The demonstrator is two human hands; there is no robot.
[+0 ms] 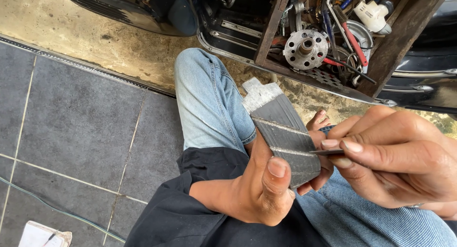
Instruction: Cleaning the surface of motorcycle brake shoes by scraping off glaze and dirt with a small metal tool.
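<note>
The left hand (259, 190) grips a grey ribbed strip (284, 135) from below, thumb pressed on its near edge. The right hand (395, 159) pinches a thin dark blade (327, 152) between thumb and fingers, its tip touching the strip's right edge. Under both hands lie blue jeans (209, 104) and a black sleeve (185, 209). Beyond them stands a wooden toolbox (395, 42) holding a metal hub (305, 48); to the left is grey tile floor (76, 128).

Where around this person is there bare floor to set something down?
The grey tiles are bare, between the metal strip and the green cable. The wooden box is crammed with tools. The left hand holds a ribbed rubber strip; the right hand pinches a thin blade.
</note>
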